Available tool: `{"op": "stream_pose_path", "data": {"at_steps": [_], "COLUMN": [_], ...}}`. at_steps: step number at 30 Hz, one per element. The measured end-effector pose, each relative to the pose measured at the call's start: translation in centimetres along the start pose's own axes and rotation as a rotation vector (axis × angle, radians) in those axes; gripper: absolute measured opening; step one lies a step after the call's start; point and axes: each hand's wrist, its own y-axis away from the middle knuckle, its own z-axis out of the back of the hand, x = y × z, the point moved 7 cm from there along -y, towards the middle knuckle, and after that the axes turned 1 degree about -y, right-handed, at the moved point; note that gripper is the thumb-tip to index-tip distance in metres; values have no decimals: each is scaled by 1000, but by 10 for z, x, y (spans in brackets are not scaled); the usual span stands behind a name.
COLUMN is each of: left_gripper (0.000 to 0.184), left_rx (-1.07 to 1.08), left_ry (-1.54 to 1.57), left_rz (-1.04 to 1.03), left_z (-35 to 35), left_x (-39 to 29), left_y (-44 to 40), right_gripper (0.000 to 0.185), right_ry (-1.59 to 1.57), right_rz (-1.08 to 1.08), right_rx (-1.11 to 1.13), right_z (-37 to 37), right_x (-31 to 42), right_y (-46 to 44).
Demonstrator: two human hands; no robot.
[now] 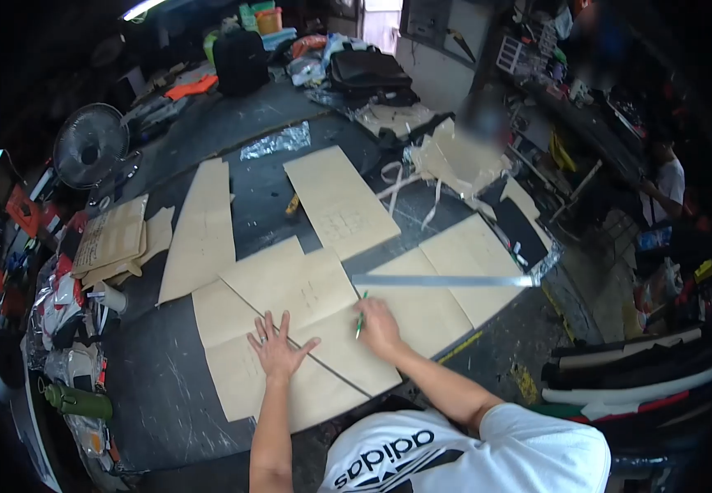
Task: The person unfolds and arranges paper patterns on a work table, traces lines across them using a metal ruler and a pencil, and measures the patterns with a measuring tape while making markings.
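My left hand (275, 352) lies flat with fingers spread on a large brown paper sheet (233, 382). Beneath it, a thin dark diagonal line (335, 374) crosses the paper; whether this is a straightedge or a gap, I cannot tell. My right hand (379, 330) grips a green pen (361, 316), its lower tip close to the paper. Faint marks show on the sheet above both hands. Beyond the right hand, a long metal ruler (446, 281) lies across more brown paper (483, 246).
Further cut paper pieces (339, 193) lie on the dark table (159, 370). A yellow-handled tool (292, 205) rests between them. At left are a green bottle (79, 402), a white cup (109, 297) and a fan (90, 145). Bags (368, 76) crowd the far end. A person (667, 185) is at right.
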Motion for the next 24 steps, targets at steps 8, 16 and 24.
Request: {"op": "stream_pose_path", "data": {"at_steps": [8,16,24], "left_gripper": [72,55,59], "left_rx": [-125,-135,-200], "left_ry": [85,103,293], "left_rz": [-49,-55,-52], "left_z": [-16,-20,-12], "left_x": [18,16,23], "left_y": [-14,-8,0], "right_gripper": [42,48,50], "right_ry": [-55,148,159], "right_rz": [329,381,369], "right_rx": [402,508,558], "right_z": [-93,-99,-100], "right_x": [55,63,64], "right_y": [26,39,41]}}
